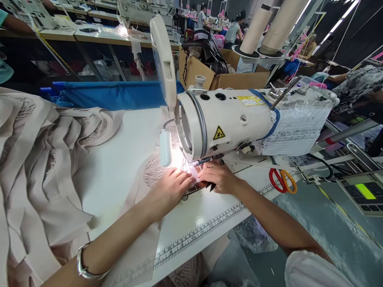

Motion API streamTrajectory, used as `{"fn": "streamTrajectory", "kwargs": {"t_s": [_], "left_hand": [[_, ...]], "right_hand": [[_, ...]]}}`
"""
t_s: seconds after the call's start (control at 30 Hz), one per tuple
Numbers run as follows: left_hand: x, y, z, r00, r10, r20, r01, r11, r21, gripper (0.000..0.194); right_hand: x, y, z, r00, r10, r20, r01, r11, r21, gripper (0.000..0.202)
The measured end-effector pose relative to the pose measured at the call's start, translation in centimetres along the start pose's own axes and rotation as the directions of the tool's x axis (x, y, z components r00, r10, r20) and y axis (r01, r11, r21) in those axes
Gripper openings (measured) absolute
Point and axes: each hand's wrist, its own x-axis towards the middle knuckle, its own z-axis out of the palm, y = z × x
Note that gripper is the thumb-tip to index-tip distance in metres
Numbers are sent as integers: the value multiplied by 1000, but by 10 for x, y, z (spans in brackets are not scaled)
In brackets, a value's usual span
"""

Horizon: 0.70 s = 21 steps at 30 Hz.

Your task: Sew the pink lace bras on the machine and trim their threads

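Note:
My left hand point(172, 187) lies on a pale beige-pink fabric piece point(136, 195) with a stringy lace inset, its fingers stretched toward the lit needle area. Beside the needle, my right hand point(218, 177) is closed, with its fingertips at the edge of the small pale fabric. Two dark pointed tips, which look like thread snips point(211, 186), stick out below its palm. Over both hands stands the white sewing machine point(227, 123), whose lamp point(165, 147) glares on the work. The exact contact of the fingertips is partly washed out by that light.
Layered beige-pink fabric pieces point(38, 171) cover the table's left. Red-and-orange-handled scissors point(283, 181) hang near the right edge. A printed ruler point(203, 231) runs along the front. Behind stand a cardboard box point(236, 79), thread cones point(254, 30) and other people at machines.

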Motion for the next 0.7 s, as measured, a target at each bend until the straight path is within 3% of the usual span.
{"fn": "streamTrajectory", "kwargs": {"t_s": [0.27, 0.57, 0.7], "left_hand": [[0, -1, 3, 999, 46, 5, -46, 993, 111, 30], [-2, -5, 5, 997, -65, 44, 62, 996, 70, 48], [-3, -10, 4, 989, -132, 59, 129, 990, 54, 44]], "right_hand": [[1, -1, 0, 994, -3, -111, 5, 1000, 18, 20], [-1, 1, -2, 999, 36, -28, -36, 999, -3, 34], [-2, 4, 2, 998, 67, 21, -68, 997, 30, 42]]}}
